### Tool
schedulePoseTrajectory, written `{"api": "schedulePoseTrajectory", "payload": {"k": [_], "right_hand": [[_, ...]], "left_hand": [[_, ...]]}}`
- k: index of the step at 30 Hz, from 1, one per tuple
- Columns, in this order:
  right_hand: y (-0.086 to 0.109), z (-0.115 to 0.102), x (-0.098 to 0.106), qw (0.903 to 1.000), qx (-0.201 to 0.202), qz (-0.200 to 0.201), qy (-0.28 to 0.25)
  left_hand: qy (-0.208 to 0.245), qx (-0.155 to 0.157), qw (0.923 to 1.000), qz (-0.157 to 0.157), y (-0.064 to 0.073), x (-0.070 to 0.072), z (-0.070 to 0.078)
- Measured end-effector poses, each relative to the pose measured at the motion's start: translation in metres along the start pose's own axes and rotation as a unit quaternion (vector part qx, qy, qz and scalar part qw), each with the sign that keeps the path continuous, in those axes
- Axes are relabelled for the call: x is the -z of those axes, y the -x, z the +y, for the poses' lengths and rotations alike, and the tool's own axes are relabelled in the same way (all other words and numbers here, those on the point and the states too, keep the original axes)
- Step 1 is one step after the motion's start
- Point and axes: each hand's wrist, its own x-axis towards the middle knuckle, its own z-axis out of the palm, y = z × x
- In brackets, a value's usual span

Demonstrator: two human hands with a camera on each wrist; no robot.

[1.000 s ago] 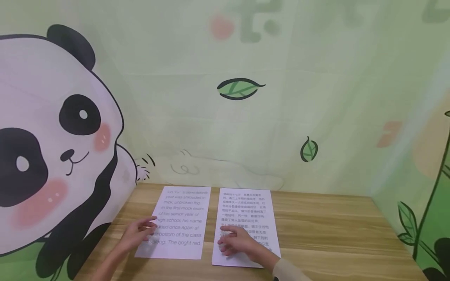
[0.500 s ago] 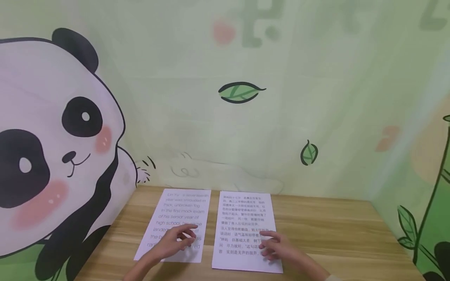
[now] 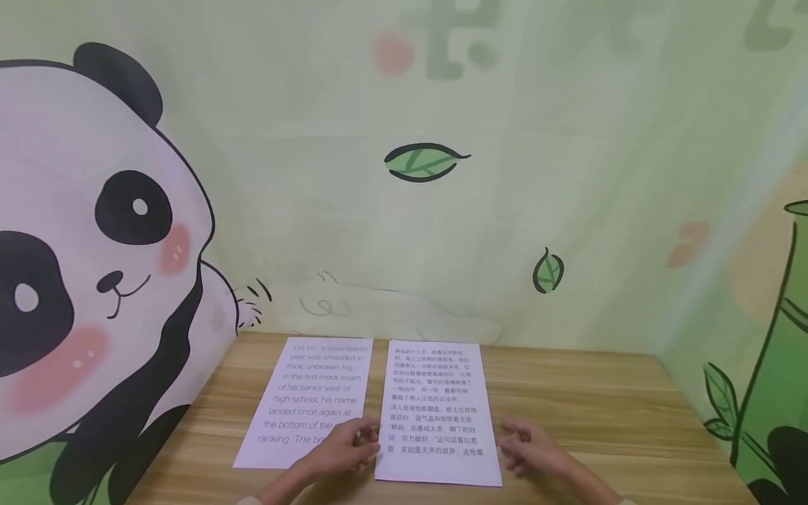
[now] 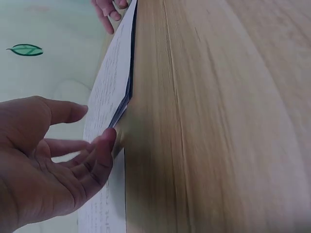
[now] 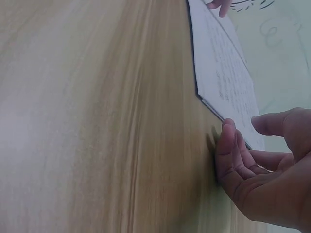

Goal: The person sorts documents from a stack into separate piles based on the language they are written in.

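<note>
A thin stack of paper (image 3: 435, 414) printed with Chinese text lies flat on the wooden table, its layered edge visible in both wrist views. My left hand (image 3: 344, 449) is at the stack's left edge, over the lower right corner of a sheet (image 3: 309, 393) printed in English. In the left wrist view, fingertips of the left hand (image 4: 58, 165) meet the stack's edge, with the thumb raised apart. My right hand (image 3: 533, 449) is at the stack's right edge. Loosely bent fingers of the right hand (image 5: 267, 170) are against or very near that edge; exact contact is unclear.
The wooden table (image 3: 606, 421) extends to the right of the stack and in front of it. Behind stands a pale green cloth backdrop (image 3: 315, 196) with a printed panda (image 3: 145, 266) on the left and leaves.
Both hands have moved right. The left went from the English sheet's left side to the gap between the papers; the right went from above the Chinese page to its right edge.
</note>
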Motion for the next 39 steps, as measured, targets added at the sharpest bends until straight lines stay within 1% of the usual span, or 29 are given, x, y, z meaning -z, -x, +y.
{"api": "schedulePoseTrajectory", "payload": {"k": [7, 11, 16, 23, 27, 31, 32, 36, 39], "right_hand": [[-0.003, 0.002, -0.005, 0.999, 0.008, 0.0, 0.043], [-0.004, 0.0, -0.009, 0.9979, 0.014, 0.001, 0.063], [-0.004, -0.002, -0.011, 0.9971, 0.018, -0.002, 0.073], [-0.002, -0.005, -0.014, 0.997, 0.006, 0.015, 0.075], [0.001, -0.006, -0.014, 0.9976, 0.013, 0.021, 0.064], [0.002, -0.006, -0.013, 0.9983, 0.022, 0.028, 0.046], [0.002, -0.006, -0.013, 0.9984, 0.022, 0.03, 0.042], [0.002, -0.006, -0.013, 0.999, 0.005, 0.041, 0.018], [0.003, -0.005, -0.014, 0.999, -0.01, 0.043, -0.002]], "left_hand": [[-0.03, 0.014, 0.9994, 0.005, -0.006, -0.005, 0.002], [-0.039, 0.014, 0.9991, 0.008, -0.007, -0.007, 0.003], [-0.047, 0.01, 0.9988, 0.009, -0.009, -0.007, 0.005], [-0.055, 0.003, 0.9985, 0.007, -0.009, -0.007, 0.007], [-0.049, 0.012, 0.9987, 0.014, -0.008, -0.006, 0.009], [-0.039, 0.019, 0.9981, 0.044, -0.006, -0.009, 0.01], [-0.03, 0.019, 0.998, 0.052, -0.006, -0.01, 0.01], [0.011, 0.026, 0.9969, 0.074, -0.008, -0.017, 0.011], [0.028, 0.023, 0.9958, 0.084, -0.009, -0.021, 0.01]]}}
